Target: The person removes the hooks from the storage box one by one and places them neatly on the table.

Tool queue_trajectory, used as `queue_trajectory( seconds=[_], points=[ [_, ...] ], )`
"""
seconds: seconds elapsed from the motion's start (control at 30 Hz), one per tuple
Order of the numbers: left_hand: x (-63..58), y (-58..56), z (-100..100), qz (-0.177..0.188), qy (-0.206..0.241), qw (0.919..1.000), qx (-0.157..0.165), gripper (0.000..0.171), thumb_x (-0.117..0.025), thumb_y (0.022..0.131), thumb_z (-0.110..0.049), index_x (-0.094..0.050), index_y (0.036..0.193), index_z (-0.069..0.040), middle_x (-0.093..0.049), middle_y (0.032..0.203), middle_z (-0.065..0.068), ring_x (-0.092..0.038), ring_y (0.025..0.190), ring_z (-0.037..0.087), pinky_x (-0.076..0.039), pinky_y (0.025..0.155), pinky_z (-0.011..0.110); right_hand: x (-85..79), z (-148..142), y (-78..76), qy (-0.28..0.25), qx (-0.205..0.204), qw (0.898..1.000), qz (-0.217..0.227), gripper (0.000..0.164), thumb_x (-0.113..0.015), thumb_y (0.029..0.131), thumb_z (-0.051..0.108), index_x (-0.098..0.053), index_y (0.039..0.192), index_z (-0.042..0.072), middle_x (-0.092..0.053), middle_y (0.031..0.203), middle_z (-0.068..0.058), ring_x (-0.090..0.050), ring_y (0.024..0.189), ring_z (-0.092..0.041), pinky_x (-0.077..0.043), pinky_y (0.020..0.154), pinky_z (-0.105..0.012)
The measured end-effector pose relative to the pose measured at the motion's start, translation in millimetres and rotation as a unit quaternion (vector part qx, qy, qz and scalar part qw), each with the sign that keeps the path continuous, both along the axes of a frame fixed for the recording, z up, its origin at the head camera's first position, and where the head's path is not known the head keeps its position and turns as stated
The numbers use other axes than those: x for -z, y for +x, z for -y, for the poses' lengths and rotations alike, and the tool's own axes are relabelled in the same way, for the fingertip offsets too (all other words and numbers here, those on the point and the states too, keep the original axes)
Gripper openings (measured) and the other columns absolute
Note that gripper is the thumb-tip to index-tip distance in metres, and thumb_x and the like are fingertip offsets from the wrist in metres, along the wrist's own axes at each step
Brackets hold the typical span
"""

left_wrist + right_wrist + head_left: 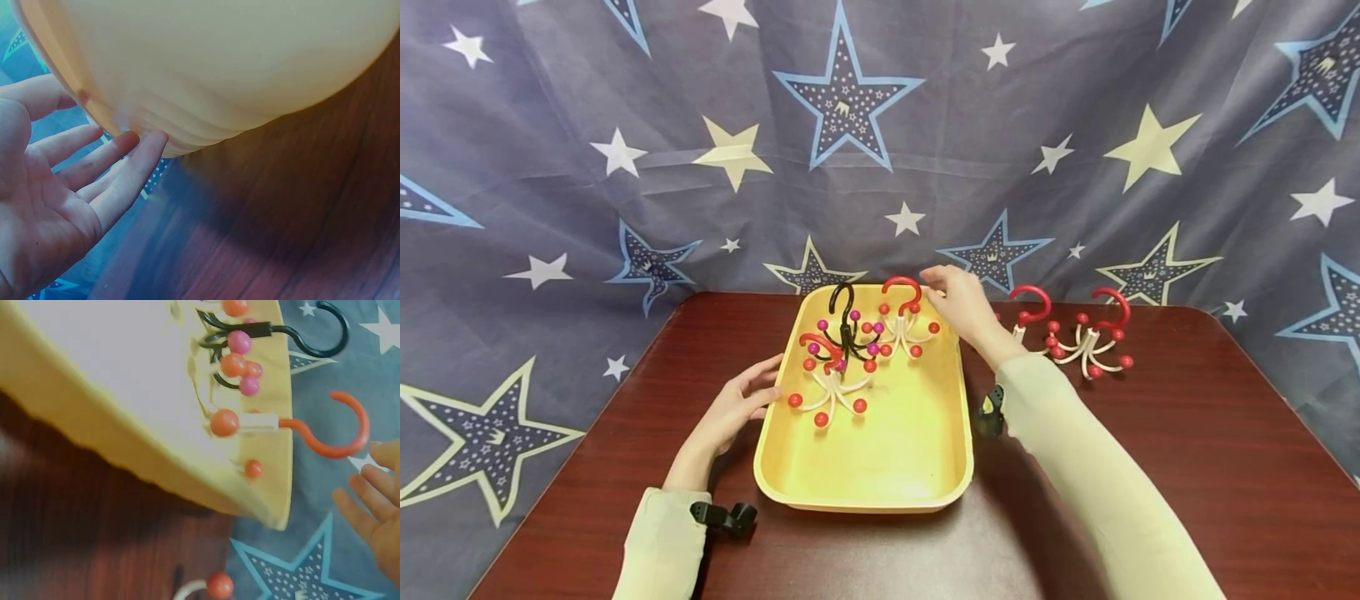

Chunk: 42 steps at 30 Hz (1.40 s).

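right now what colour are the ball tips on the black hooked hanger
Magenta ball tips, clearest in head view.

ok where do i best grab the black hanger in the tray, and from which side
Probably best by the hook, from above: it is the topmost part of the black hanger and looks slim enough to pinch. Lower down, arms ending in pink balls spread out, crowded by one red-hooked hanger on the right and another in front, so snagging seems likelier.

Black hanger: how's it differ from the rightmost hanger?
Black hanger: black hook and arms; rightmost hanger: red hook, white arms. Black hanger's balls are magenta, rightmost hanger's red. Black hanger is in the tray, rightmost hanger on the table. Both have curved hooks and ball-tipped arms.
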<state>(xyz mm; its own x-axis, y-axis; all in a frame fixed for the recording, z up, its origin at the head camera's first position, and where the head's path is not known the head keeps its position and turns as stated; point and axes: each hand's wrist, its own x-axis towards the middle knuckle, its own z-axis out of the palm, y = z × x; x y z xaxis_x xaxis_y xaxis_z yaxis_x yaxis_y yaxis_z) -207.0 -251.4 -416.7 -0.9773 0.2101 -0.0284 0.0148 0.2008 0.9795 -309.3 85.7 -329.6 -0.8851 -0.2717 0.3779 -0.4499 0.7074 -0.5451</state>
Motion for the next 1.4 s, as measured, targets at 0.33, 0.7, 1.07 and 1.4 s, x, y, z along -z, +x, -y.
queue_trajectory(
  seconds=[0.33, 0.7, 1.07, 1.4],
  points=[
    [0.1, 0.4, 0, -0.001, -0.006, 1.0, -0.001, 0.055, -0.054, 0.091, -0.014, -0.033, 0.141, -0.011, -0.043, 0.133, 0.024, -0.061, 0.097, 0.016, -0.054, 0.076, 0.037, 11.1, 19, -2.4, -0.009, 0.023, 1.0, -0.013, 0.029, -0.058, 0.085, 0.005, -0.061, 0.114, 0.002, -0.063, 0.108, -0.015, -0.061, 0.097, -0.026, -0.046, 0.089, -0.037],
    [1.0, 0.7, 0, 0.003, -0.006, 1.0, -0.004, 0.055, -0.055, 0.09, -0.015, -0.033, 0.141, -0.012, -0.043, 0.133, 0.024, -0.061, 0.097, 0.016, -0.053, 0.076, 0.037, 8.8, 21, -0.9, -0.01, 0.033, 0.999, -0.042, 0.017, -0.059, 0.085, 0.004, -0.068, 0.099, 0.002, -0.062, 0.091, -0.013, -0.058, 0.084, -0.025, -0.048, 0.077, -0.034],
    [-1.1, 0.1, 0, 0.005, -0.001, 1.0, -0.004, 0.056, -0.054, 0.09, -0.013, -0.032, 0.141, -0.009, -0.042, 0.133, 0.026, -0.062, 0.093, 0.012, -0.054, 0.073, 0.034, -14.3, 7, 6.2, -0.065, 0.017, 0.996, -0.06, 0.017, -0.06, 0.085, 0.005, -0.067, 0.1, 0.003, -0.062, 0.091, -0.012, -0.061, 0.083, -0.023, -0.049, 0.076, -0.035],
    [0.8, 0.2, 0, 0.003, -0.004, 1.0, -0.002, 0.056, -0.054, 0.09, -0.014, -0.032, 0.141, -0.01, -0.042, 0.134, 0.025, -0.062, 0.094, 0.014, -0.054, 0.074, 0.035, -26.8, -15, 26.5, -0.078, 0.015, 0.994, -0.078, 0.019, -0.062, 0.085, 0.01, -0.067, 0.103, 0.007, -0.063, 0.094, -0.007, -0.059, 0.082, -0.02, -0.047, 0.07, -0.033]
  ],
)
